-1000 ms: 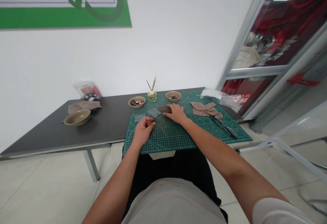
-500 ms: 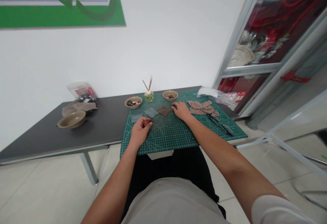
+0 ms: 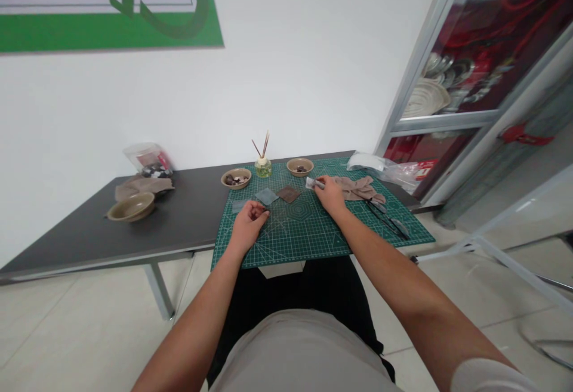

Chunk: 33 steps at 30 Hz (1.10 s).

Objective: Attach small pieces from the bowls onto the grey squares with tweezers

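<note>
My left hand [image 3: 249,222] hovers over the left part of the green cutting mat [image 3: 308,243], fingers pinched on a small dark item too tiny to make out. Between the fingers of my right hand [image 3: 332,196] is a small pale grey piece [image 3: 310,183], its far end partly covered by the fingertips. Past my left hand lie two grey-blue squares [image 3: 267,196], the left one partly hidden by the fingers. A brown square [image 3: 289,194] lies between my hands. Behind them stand a bowl of dark and pale bits [image 3: 236,178] and a bowl with fewer dark bits [image 3: 300,167].
A reed diffuser [image 3: 264,167] stands between the bowls. On the right are a crumpled brown cloth [image 3: 358,188], eyeglasses [image 3: 387,220] and plastic bags [image 3: 385,167]. Another bowl [image 3: 131,207], a cloth and a clear container [image 3: 148,158] sit on the dark table at left.
My right hand has shifted slightly right, toward the brown cloth, and the pale grey piece now shows in its fingers. The left hand has stayed nearly in place.
</note>
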Tool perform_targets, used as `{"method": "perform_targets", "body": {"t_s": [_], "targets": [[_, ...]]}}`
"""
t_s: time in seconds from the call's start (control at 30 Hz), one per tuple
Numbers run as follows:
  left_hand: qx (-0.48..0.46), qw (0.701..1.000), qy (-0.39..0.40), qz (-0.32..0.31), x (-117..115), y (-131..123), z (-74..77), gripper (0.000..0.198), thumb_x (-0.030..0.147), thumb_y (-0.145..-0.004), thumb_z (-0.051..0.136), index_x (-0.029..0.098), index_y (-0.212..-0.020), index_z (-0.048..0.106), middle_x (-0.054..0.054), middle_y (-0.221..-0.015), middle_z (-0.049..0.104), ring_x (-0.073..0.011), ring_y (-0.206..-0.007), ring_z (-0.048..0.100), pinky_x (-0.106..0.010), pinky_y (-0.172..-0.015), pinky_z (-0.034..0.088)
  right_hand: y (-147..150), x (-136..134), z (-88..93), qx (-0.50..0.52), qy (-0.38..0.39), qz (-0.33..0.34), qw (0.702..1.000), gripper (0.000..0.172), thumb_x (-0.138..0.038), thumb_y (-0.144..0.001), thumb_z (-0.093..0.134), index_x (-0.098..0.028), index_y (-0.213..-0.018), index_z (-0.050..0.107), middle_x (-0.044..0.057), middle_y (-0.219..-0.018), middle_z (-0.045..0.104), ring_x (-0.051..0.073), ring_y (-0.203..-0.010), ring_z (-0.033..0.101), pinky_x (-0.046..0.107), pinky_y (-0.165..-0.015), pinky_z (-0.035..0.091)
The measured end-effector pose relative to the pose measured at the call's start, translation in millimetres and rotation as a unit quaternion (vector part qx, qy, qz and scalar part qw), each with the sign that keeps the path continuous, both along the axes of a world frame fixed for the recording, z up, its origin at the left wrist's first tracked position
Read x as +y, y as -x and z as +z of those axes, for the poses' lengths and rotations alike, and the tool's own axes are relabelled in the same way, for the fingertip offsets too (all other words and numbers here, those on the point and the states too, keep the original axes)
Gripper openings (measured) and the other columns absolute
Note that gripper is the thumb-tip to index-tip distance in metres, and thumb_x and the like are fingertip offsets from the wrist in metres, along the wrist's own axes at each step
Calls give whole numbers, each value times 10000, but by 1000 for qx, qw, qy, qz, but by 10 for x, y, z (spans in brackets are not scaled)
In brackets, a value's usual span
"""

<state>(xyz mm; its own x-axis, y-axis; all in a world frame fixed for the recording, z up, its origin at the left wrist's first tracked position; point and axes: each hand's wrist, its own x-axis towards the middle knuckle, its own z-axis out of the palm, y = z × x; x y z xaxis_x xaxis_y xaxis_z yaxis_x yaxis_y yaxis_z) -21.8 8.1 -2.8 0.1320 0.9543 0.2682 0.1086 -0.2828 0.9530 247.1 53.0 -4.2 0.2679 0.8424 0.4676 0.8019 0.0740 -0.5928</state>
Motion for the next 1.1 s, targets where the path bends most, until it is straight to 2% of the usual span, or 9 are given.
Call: {"method": "perform_targets", "body": {"t_s": [0.07,0.13,0.23,0.4,0.53,0.67,0.8,0.93,1.1], "targets": [[14,1000,4,-4,-5,-9,43,268,300,-715,688,186,-927,571,63,-605,512,-111,-570,504,-232,-589,392,13,-46,-2,10,-18,8,1000,210,-236,-803,544,-166,-973,647,93,-899,705,245,-831,641,331,-754,458],[43,999,-1,3,-8,-19,90,273,307,-720,691,177,-946,612,50,-615,538,-120,-588,532,-242,-606,410,29,-88,-5,15,-33,24,999,229,-240,-785,556,-174,-983,651,77,-900,706,236,-833,641,332,-760,465],[62,998,-22,1,19,-55,129,208,310,-721,693,173,-872,648,35,-631,549,-125,-614,550,-252,-630,436,47,-134,-15,13,-33,36,999,213,-232,-773,548,-176,-939,670,72,-883,709,232,-831,640,343,-775,470],[62,998,-7,-32,118,-170,80,179,283,-737,662,180,-883,663,3,-712,620,-147,-668,593,-274,-649,467,58,-158,-38,24,-46,34,998,202,-250,-780,568,-165,-934,666,86,-889,709,235,-841,643,353,-790,478],[92,995,-40,-3,119,-232,39,150,269,-734,662,181,-854,682,-6,-738,645,-149,-685,589,-275,-665,454,76,-167,-39,8,-52,39,998,173,-257,-803,549,-172,-900,664,87,-899,710,229,-830,644,346,-785,479],[51,998,-28,-7,100,-234,3,184,263,-724,661,183,-888,684,8,-689,628,-145,-641,581,-269,-632,450,95,-180,-25,-7,-21,19,1000,187,-267,-808,556,-167,-909,677,96,-887,718,235,-812,650,337,-763,476],[16,1000,1,9,116,-215,-34,152,277,-721,664,176,-832,688,-12,-714,668,-152,-651,611,-292,-675,477,80,-170,-24,-23,-42,26,999,197,-265,-830,524,-179,-908,683,84,-890,722,227,-824,650,328,-778,468],[-19,1000,11,-3,122,-216,-44,158,265,-685,698,177,-806,648,6,-660,651,-153,-635,621,-290,-654,490,101,-197,-20,-19,-43,18,999,189,-272,-826,515,-179,-864,675,86,-851,717,232,-803,650,328,-754,467],[-35,998,41,-10,115,-238,-16,230,226,-634,731,165,-840,650,1,-677,673,-155,-656,642,-296,-670,510,450,-358,13,-12,-49,95,994,200,-274,-825,521,-194,-972,631,49,-833,709,204,-748,658,284,-683,462]]}}
